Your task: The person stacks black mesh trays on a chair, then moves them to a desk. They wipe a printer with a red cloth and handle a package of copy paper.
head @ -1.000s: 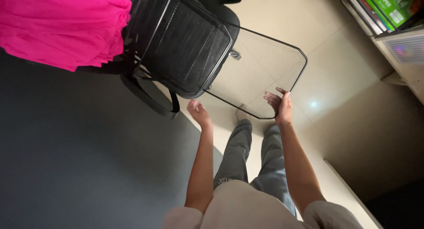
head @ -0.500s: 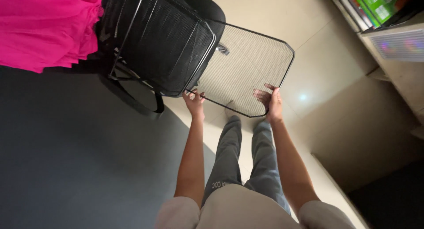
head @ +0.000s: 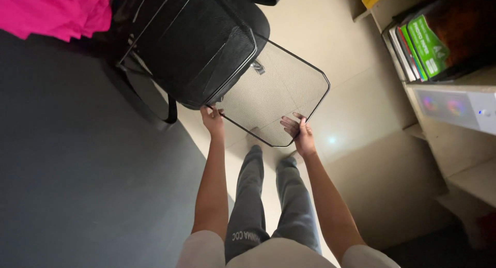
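Observation:
A flat black-framed mesh panel (head: 281, 89) sticks out from under a black backpack (head: 196, 46) lying on a dark grey surface (head: 77, 175). My left hand (head: 213, 118) grips the panel's near-left edge, just below the backpack. My right hand (head: 298, 131) holds the panel's near-right corner, fingers spread over the mesh. Both arms reach straight forward. Below them I see my grey trousers (head: 268, 195) and the beige floor (head: 356, 118).
A bright pink cloth (head: 57, 9) lies at the top left beside the backpack. At the right stands a shelf unit (head: 465, 159) with upright books (head: 421, 48) and a white box with glowing lights (head: 454, 105). A backpack strap (head: 155, 108) hangs over the grey surface.
My left hand has moved forward from the air to the panel's near-left edge and closed on it. My right hand has stayed on the panel's corner.

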